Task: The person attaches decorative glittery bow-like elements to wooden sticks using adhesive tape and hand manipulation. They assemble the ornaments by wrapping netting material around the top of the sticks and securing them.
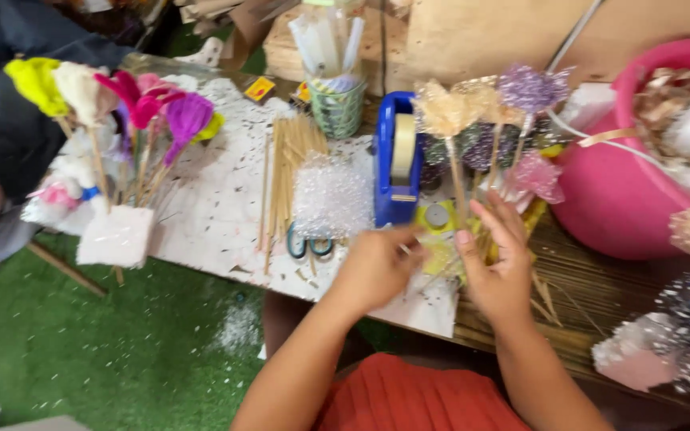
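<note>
Left hand (377, 267): I see it curled shut, fingertips pinching something small and blurred; I cannot tell what.
Right hand (501, 263): half open, fingers around thin wooden sticks (457, 179) of crinkled cellophane flowers (449, 108).
Location: bench (217, 199), beside blue tape dispenser (397, 160).

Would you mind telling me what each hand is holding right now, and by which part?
The right hand grips the wooden stick of a cream mesh flower, low on the stick. The left hand pinches something small beside it; blur hides what.
</note>
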